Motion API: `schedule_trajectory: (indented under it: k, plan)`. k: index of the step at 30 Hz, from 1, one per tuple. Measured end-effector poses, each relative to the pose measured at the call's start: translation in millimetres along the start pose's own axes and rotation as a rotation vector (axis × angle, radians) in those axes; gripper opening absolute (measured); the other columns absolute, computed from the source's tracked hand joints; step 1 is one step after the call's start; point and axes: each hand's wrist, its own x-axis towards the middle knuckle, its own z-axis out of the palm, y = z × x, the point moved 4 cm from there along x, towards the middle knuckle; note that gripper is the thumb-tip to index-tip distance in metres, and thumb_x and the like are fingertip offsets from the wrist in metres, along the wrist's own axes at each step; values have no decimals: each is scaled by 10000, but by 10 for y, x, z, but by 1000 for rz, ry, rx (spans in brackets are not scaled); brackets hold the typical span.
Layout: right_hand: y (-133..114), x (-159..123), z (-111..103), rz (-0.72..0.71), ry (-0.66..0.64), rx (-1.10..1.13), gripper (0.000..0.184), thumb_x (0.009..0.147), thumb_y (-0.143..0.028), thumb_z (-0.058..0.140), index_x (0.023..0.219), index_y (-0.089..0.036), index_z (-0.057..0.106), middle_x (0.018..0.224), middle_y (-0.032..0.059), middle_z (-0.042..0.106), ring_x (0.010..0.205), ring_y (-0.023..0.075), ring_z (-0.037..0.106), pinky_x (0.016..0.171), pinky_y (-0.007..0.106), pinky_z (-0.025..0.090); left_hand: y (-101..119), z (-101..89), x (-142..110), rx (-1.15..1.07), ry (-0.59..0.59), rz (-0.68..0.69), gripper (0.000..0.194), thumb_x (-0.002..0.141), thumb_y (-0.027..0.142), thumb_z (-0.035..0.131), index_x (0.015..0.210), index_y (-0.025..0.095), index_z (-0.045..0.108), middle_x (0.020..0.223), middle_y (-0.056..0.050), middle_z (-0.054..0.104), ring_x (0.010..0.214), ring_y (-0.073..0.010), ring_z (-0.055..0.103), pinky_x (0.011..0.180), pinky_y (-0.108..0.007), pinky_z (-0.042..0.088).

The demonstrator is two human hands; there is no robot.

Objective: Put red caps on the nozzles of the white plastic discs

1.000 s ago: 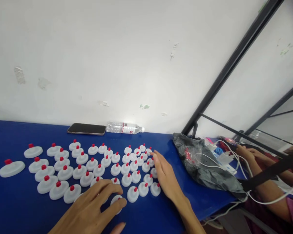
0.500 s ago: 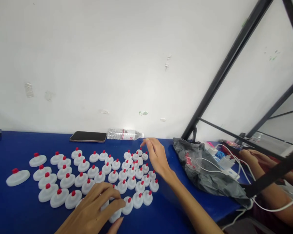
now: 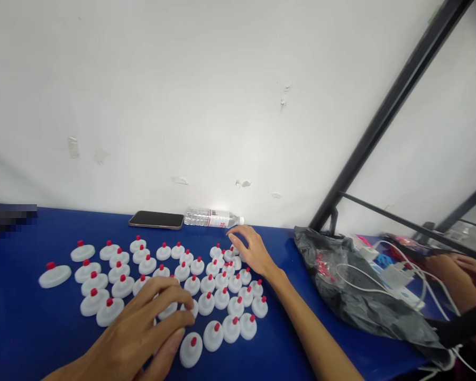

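Note:
Many round white plastic discs [image 3: 222, 298], each with a red tip, stand in uneven rows on the blue tabletop [image 3: 55, 338]. My left hand [image 3: 143, 323] reaches over the front middle rows, fingers bent and a little apart. Its fingertips are by the red tip of one disc [image 3: 194, 308], and the hand hides several others. Below the fingertips sits a single disc [image 3: 191, 350]. My right hand [image 3: 252, 251] is at the far right end of the group, beside small discs [image 3: 237, 262], thumb and forefinger slightly apart. Nothing shows held in either hand.
Along the wall lie a phone [image 3: 156, 219] and a clear water bottle [image 3: 212, 217]. To the right, a dark plastic bag [image 3: 341, 296], white cables [image 3: 365, 286] and a black metal frame [image 3: 381, 127] take up space. Another person's arm [image 3: 452, 275] is beyond them.
The view has swung left, so everything appears shifted right. My left hand has drawn back leftward across the discs, uncovering one at the front. My right hand stays by the far right discs.

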Motion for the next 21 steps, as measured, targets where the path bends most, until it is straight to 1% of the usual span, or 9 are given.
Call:
schedule_trajectory:
  k: [2, 5, 8, 11, 13, 14, 16, 19, 21]
  plan:
    - [-30, 11, 27, -16, -23, 36, 322, 1236, -474, 614, 1292, -264, 852, 1409, 120, 832, 1389, 316, 754, 1285, 534, 558, -113, -69, 57, -20, 15, 0, 377, 1043, 23, 509, 1222, 269, 732, 1084, -51, 831, 1066, -231, 755, 962, -358, 657]
    - [-41, 3, 65, -11, -64, 78, 382, 1208, -552, 638, 1348, -283, 870, 1531, 135, 794, 1505, 350, 715, 1318, 547, 530, -352, -231, 167, 26, 53, -35, 297, 1097, 79, 471, 1085, 254, 711, 992, -22, 805, 988, -219, 724, 922, -377, 614]
    - [-28, -26, 103, 11, -116, 102, 407, 1174, -599, 692, 1372, -299, 883, 1616, 142, 751, 1565, 369, 686, 1291, 544, 564, -701, -501, 261, 147, 128, -160, 294, 1162, 223, 477, 1003, 238, 724, 982, -16, 796, 981, -230, 703, 988, -402, 576]
    - [-10, -43, 135, 31, -156, 114, 420, 1165, -615, 703, 1380, -303, 885, 1666, 149, 713, 1601, 376, 659, 1204, 503, 629, -1116, -832, 262, 294, 215, -345, 378, 1186, 370, 503, 1016, 197, 792, 1037, 20, 778, 1129, -237, 674, 1120, -385, 525]
    - [2, -46, 147, 44, -165, 118, 424, 1166, -621, 699, 1380, -304, 883, 1674, 152, 701, 1612, 377, 647, 1160, 484, 652, -1390, -1021, 177, 360, 252, -490, 481, 1198, 432, 445, 1029, 169, 811, 1062, 43, 751, 1224, -249, 657, 1234, -425, 468]
    - [8, -45, 151, 48, -165, 120, 420, 1168, -621, 699, 1376, -307, 883, 1671, 149, 700, 1607, 373, 651, 1148, 477, 656, -1518, -1096, 107, 379, 261, -564, 516, 1194, 459, 434, 1016, 162, 817, 1071, 46, 756, 1263, -271, 656, 1275, -461, 451]
    - [18, -42, 155, 54, -162, 122, 395, 1168, -609, 707, 1364, -316, 885, 1655, 139, 710, 1598, 362, 657, 1149, 468, 654, -1752, -1200, -74, 378, 245, -699, 548, 1162, 484, 428, 1007, 158, 841, 1099, 50, 790, 1297, -313, 684, 1324, -535, 442]
    - [27, -25, 154, 63, -149, 117, 316, 1159, -541, 750, 1326, -315, 896, 1614, 130, 736, 1598, 352, 657, 1243, 495, 596, -2054, -1290, -373, 319, 182, -865, 567, 1108, 519, 449, 1057, 154, 879, 1124, 30, 850, 1260, -348, 759, 1319, -597, 485]
    - [32, -10, 153, 73, -144, 106, 256, 1145, -465, 783, 1312, -307, 897, 1603, 131, 740, 1603, 348, 654, 1311, 516, 540, -2221, -1312, -524, 250, 122, -939, 541, 1056, 545, 531, 1117, 149, 895, 1137, 14, 892, 1246, -371, 804, 1279, -612, 534]
